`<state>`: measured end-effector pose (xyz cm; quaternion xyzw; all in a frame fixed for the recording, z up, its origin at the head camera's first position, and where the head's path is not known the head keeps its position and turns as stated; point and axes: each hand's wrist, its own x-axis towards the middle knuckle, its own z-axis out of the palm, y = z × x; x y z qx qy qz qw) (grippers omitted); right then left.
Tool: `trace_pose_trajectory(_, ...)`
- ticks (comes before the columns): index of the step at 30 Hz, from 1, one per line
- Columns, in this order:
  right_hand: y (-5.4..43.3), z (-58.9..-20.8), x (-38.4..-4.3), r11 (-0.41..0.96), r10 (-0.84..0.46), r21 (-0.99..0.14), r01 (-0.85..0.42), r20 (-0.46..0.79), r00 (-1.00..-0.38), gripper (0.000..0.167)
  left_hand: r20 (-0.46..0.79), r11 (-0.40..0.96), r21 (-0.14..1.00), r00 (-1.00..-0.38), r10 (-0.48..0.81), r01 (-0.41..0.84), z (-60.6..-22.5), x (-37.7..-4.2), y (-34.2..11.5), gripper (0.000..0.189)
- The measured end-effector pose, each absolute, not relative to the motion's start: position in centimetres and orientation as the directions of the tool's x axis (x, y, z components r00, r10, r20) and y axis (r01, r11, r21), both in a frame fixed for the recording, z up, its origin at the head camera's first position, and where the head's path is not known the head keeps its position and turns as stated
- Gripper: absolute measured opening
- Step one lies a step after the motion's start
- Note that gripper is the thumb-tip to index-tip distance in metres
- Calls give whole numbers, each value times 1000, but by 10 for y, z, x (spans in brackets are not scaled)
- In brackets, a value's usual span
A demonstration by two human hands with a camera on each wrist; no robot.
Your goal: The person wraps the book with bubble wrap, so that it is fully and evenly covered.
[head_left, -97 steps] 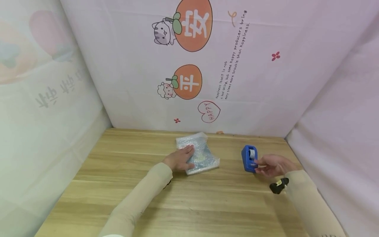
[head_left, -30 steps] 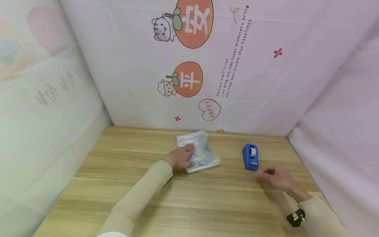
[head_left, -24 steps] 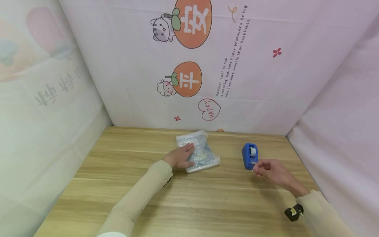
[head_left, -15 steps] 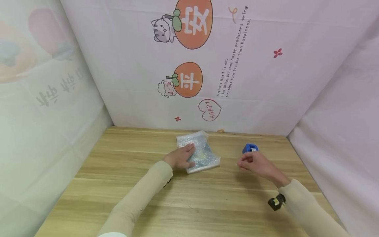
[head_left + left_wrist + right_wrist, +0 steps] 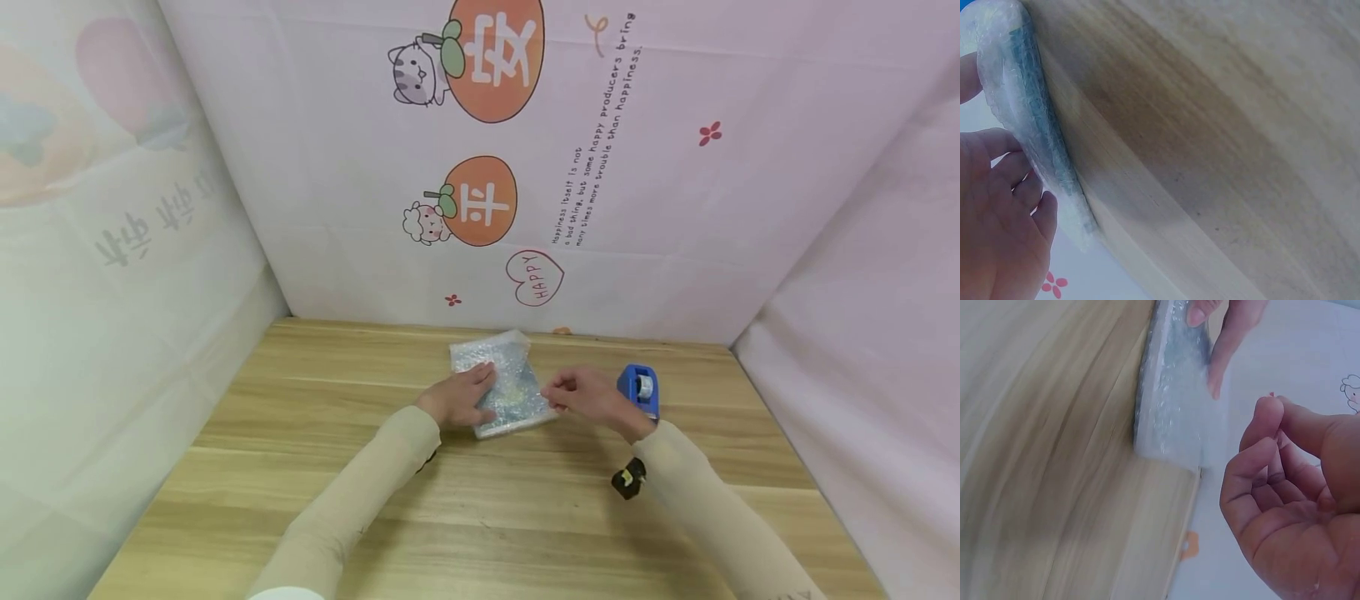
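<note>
A flat package in bubble wrap, bluish inside, lies near the back of the table. My left hand rests on its left side, fingers extended. The left wrist view shows that hand's fingers along the package's wrapped edge. Over the package's right corner, my right hand has its thumb and index finger pinched together. A small clear strip of tape showed at those fingertips moments ago; now it can hardly be made out. In the right wrist view my right hand is just apart from the bubble wrap.
A blue tape dispenser with a white roll stands right of the package, partly behind my right wrist. The wooden table ends at a printed cloth backdrop. Cloth walls rise on both sides.
My right hand was at the tape dispenser, came away with a small strip of tape and has moved left to the package's right corner. My left hand has stayed on the package.
</note>
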<state>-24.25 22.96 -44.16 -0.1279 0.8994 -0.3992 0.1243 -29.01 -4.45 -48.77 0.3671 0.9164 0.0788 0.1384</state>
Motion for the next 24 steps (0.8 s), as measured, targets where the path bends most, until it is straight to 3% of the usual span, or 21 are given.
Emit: trace_pose_trajectory(24, 185, -469, -279, 677, -299, -734, -60, -200, -933, 21, -190, 732, 253, -709, 679, 633, -485, -289, -43, 81)
